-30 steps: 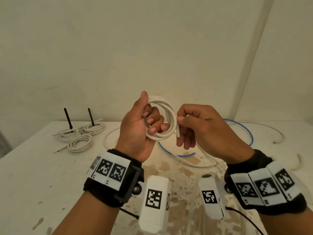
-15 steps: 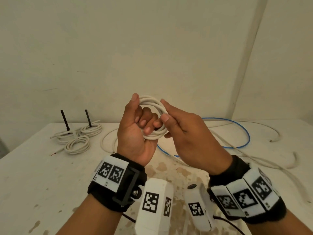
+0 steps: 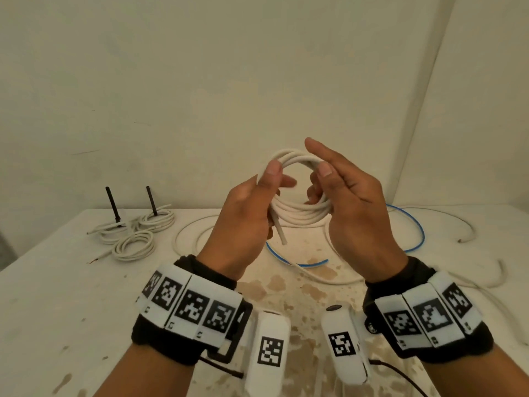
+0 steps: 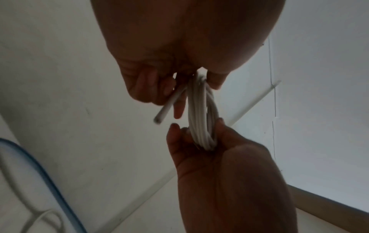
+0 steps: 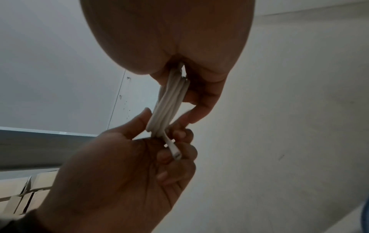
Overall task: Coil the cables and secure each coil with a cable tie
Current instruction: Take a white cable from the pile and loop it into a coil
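Much of the white cable coil (image 3: 300,207) is hidden: its left side sits behind the left hand (image 3: 243,222) and its right side behind the right hand (image 3: 355,213), so only the top arc and the lower strands show in the head view. In both wrist views the coil is seen edge-on, and the palms fill the top of each picture, dark and blurred. How many turns the coil has cannot be counted.

The coil is held up in the air between the two hands, above the counter (image 3: 57,296). The left hand's thumb and curled fingers (image 3: 270,171) pinch its left side; the right hand's thumb and fingers clamp its right side, with the index finger stretched out straight over the top arc. The ring stands roughly upright, its open face toward the head camera. The cut free end (image 3: 280,232) sticks out below the left hand, pointing down and slightly right.

On the counter beyond lie a loose blue cable (image 3: 418,239), loose white cable (image 3: 183,236) and three finished white coils (image 3: 134,245) at far left, two of them round black upright pegs (image 3: 112,206).
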